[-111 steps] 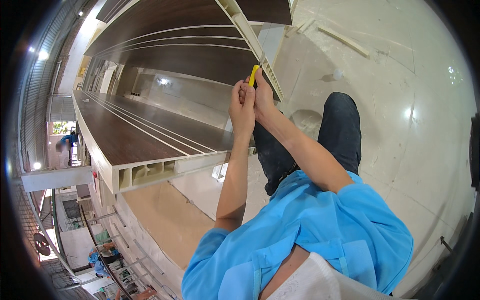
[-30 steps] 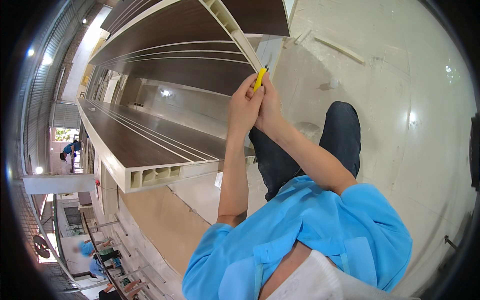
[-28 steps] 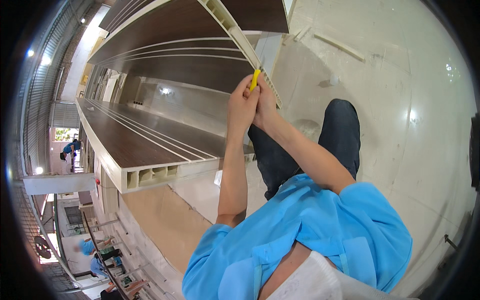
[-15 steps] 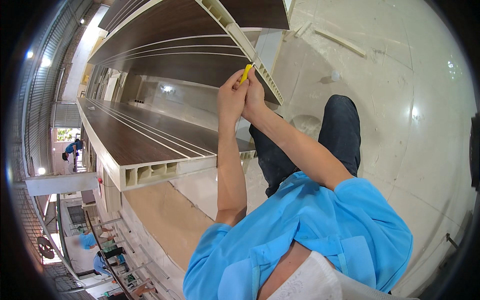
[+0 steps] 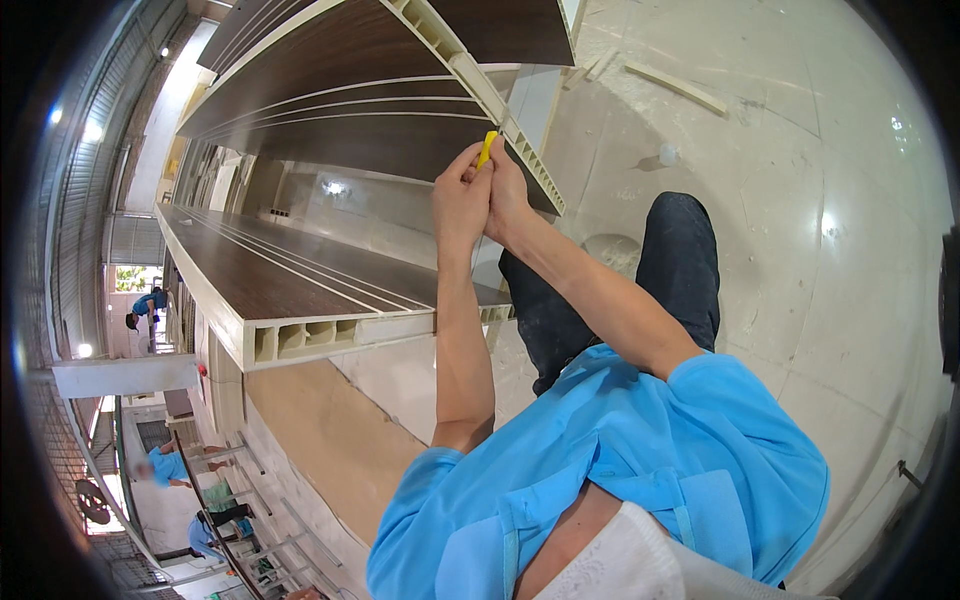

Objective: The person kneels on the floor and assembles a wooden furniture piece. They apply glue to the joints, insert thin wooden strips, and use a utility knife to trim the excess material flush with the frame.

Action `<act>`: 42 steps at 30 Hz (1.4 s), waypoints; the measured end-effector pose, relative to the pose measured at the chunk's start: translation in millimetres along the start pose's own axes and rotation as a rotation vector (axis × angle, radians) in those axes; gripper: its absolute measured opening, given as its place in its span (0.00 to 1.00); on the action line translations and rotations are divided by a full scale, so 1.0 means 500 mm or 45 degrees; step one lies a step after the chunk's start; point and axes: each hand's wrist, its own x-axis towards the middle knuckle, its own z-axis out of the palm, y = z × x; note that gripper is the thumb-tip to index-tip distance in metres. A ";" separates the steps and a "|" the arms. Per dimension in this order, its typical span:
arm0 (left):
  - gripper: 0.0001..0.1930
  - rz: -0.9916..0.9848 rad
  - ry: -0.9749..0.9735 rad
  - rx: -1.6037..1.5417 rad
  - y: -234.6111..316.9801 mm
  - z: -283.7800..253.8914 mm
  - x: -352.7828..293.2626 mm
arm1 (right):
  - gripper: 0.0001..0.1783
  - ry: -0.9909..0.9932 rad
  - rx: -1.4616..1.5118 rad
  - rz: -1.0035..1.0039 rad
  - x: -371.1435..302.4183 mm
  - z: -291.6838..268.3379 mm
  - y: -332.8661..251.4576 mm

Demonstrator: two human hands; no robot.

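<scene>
Grasping yellow tool with left hand and right hand — apparently working panel end; likely calls for steady guiding next.

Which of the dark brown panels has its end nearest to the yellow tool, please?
The middle panel, between the lower-left panel and the panel cut off at the top: only its cream, hollow-celled end lies right beside the yellow tool.
</scene>
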 end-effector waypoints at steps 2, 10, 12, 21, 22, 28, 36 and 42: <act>0.18 0.135 0.020 0.013 0.010 -0.002 -0.002 | 0.28 -0.116 0.033 -0.020 -0.002 0.011 0.000; 0.17 0.103 0.007 0.088 0.065 -0.023 0.002 | 0.30 -0.050 -0.061 -0.029 -0.006 0.058 -0.015; 0.17 0.161 0.043 0.062 0.068 -0.026 0.008 | 0.30 0.011 -0.041 -0.039 -0.005 0.069 -0.013; 0.16 0.116 0.041 0.024 0.090 -0.025 0.004 | 0.26 0.094 -0.039 0.031 -0.026 0.093 -0.029; 0.16 0.113 0.054 0.092 0.111 -0.030 -0.002 | 0.26 -0.010 -0.064 -0.015 -0.034 0.111 -0.032; 0.20 0.478 0.319 0.016 0.255 -0.115 -0.029 | 0.25 -0.413 -0.322 -0.399 -0.070 0.240 -0.026; 0.19 0.117 -0.028 -0.111 0.108 0.003 -0.007 | 0.27 0.075 -0.068 -0.054 -0.041 0.082 -0.057; 0.19 0.102 -0.019 -0.001 0.069 -0.008 0.022 | 0.27 0.036 0.013 -0.078 -0.006 0.072 -0.036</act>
